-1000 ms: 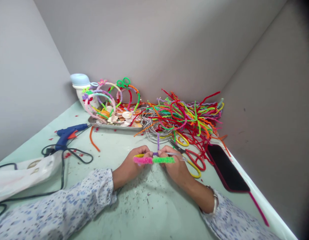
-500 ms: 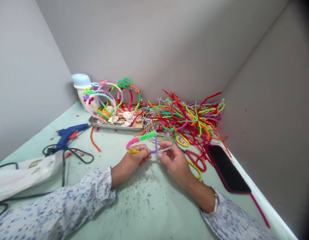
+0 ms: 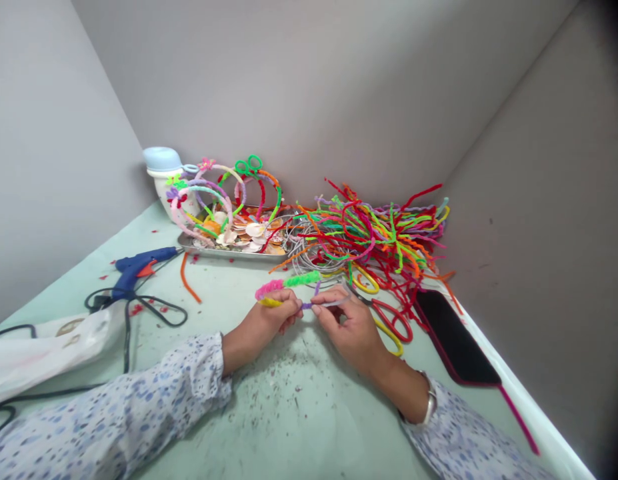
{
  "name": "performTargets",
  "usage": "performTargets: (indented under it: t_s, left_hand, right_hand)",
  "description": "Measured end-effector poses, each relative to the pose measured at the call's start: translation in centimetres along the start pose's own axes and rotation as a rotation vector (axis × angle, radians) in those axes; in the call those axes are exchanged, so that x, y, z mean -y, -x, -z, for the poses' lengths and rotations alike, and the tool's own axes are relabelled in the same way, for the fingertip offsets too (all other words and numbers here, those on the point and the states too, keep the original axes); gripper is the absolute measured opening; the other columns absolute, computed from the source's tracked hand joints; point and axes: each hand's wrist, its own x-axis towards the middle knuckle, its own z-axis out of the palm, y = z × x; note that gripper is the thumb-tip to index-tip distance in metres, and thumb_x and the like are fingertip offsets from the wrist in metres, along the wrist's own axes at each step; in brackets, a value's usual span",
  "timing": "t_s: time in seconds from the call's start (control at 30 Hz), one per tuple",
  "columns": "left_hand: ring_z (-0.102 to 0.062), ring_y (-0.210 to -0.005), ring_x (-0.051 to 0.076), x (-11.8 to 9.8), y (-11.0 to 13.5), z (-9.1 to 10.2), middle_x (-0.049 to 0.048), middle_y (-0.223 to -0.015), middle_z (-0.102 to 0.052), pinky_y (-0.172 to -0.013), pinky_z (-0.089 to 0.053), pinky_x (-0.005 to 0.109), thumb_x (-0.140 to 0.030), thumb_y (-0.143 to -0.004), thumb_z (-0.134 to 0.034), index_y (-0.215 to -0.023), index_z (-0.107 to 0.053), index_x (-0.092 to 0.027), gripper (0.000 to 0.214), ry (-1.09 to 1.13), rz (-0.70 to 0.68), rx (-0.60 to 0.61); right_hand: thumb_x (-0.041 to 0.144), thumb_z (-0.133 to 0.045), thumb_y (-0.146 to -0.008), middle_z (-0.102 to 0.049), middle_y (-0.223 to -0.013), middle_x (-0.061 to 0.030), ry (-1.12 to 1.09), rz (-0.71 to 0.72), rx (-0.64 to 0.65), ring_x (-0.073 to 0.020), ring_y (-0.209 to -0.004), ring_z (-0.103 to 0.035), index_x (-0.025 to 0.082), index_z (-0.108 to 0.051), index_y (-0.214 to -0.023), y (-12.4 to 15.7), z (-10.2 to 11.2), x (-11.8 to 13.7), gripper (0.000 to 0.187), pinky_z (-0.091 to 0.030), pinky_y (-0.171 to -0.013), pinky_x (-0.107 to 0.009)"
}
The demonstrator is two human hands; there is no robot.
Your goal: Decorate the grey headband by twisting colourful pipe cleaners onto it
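since the earlier frame the pink-and-green wrapped headband (image 3: 289, 285) has tipped a little lower toward the desk (image 3: 299, 420), and the right hand (image 3: 353, 328) has slid in along the bare band to pinch the purple pipe cleaner (image 3: 307, 305) close beside the left hand (image 3: 266, 321), which is clenched on the yellow-wrapped end. the headband sits just above the desk between the two hands, near the scissors (image 3: 389, 317). it looks light and springy: the fuzzy wrap should grip well and the bare plastic is likely slippery, so the wrapped part beside the purple turns seems the surest hold.
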Motion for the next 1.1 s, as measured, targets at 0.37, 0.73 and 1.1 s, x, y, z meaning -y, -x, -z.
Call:
performTargets:
  t_s: [0.37,0.73,1.1]
  left_hand:
    - [-0.036,-0.052,0.01,0.11,0.13,0.03,-0.0042,-0.056,-0.04,-0.048,-0.026,0.023,-0.038,-0.083,-0.049,-0.069,-0.054,-0.016,0.027,-0.052,-0.012,-0.006]
    - [-0.037,-0.053,0.012,0.52,0.1,0.45,-0.0034,-0.057,-0.04,-0.051,-0.028,0.025,-0.033,-0.084,-0.049,-0.068,-0.053,-0.018,0.022,-0.074,-0.082,0.013]
    - [-0.037,-0.053,0.012,0.1,0.31,0.22,-0.0035,-0.056,-0.04,-0.053,-0.028,0.027,-0.034,-0.085,-0.048,-0.067,-0.053,-0.019,0.024,-0.103,-0.056,-0.007]
  right_hand:
    - [0.022,-0.052,-0.089,-0.061,-0.088,-0.0058,0.129,0.081,-0.022,-0.0182,-0.084,-0.059,0.019,-0.063,-0.093,0.05,0.09,0.3,0.012,-0.048,-0.075,-0.031]
    - [0.022,-0.051,-0.089,-0.059,-0.085,-0.0052,0.191,0.084,-0.033,-0.0187,-0.083,-0.058,0.019,-0.063,-0.093,0.01,0.28,0.82,0.013,-0.046,-0.074,-0.03]
    - [0.023,-0.048,-0.089,-0.058,-0.086,-0.0066,0.264,0.056,-0.012,-0.0205,-0.084,-0.057,0.018,-0.062,-0.091,0.0,0.12,0.74,0.014,-0.045,-0.073,-0.031]
